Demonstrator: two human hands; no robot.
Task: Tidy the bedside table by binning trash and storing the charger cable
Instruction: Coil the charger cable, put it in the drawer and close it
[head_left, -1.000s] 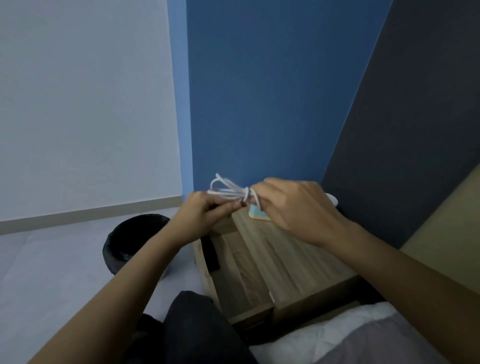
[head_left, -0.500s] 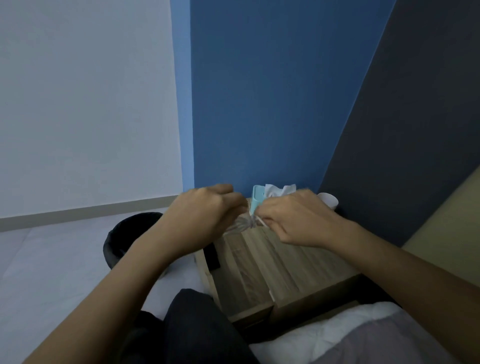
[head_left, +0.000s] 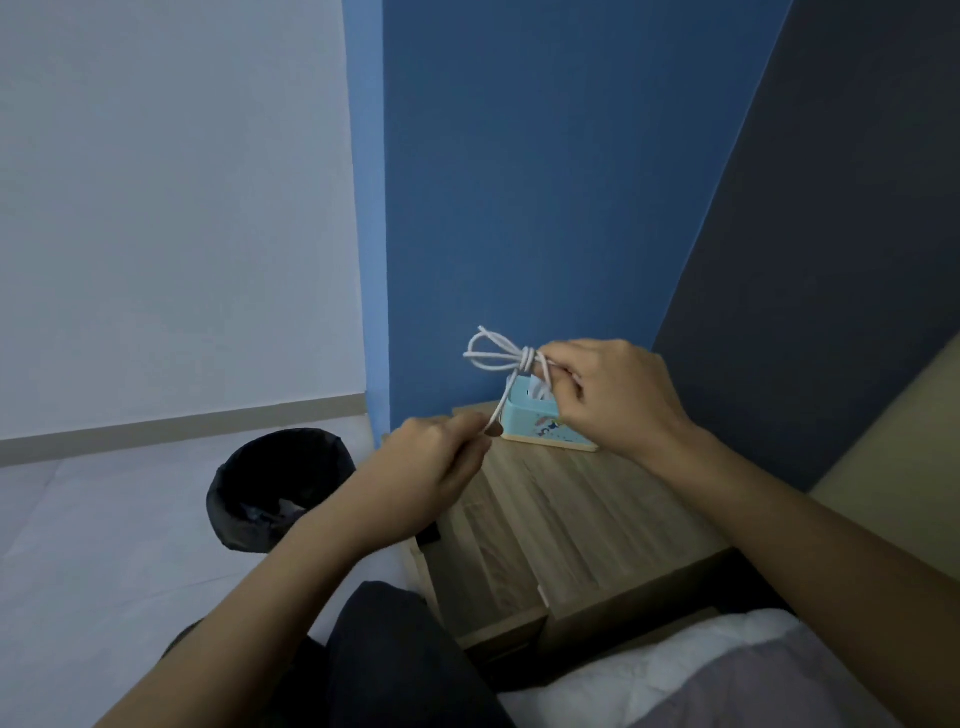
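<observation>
A white charger cable (head_left: 493, 356) is bundled into loops with a few turns wrapped round its middle. My right hand (head_left: 608, 395) pinches the bundle at the wrap, held up above the wooden bedside table (head_left: 561, 525). My left hand (head_left: 436, 467) is lower and to the left, gripping the cable's free end, which runs taut down from the bundle. A black-lined trash bin (head_left: 275, 488) stands on the floor left of the table.
A light-blue tissue box (head_left: 540, 423) sits at the table's back edge against the blue wall. The table's drawer (head_left: 483, 587) is pulled out toward me. My dark-trousered knee (head_left: 395, 654) is below, and white bedding (head_left: 727, 670) lies at the lower right.
My hands have separated: the right one rose with the looped bundle, the left one dropped, drawing the cable's free end tight. The tissue box shows again.
</observation>
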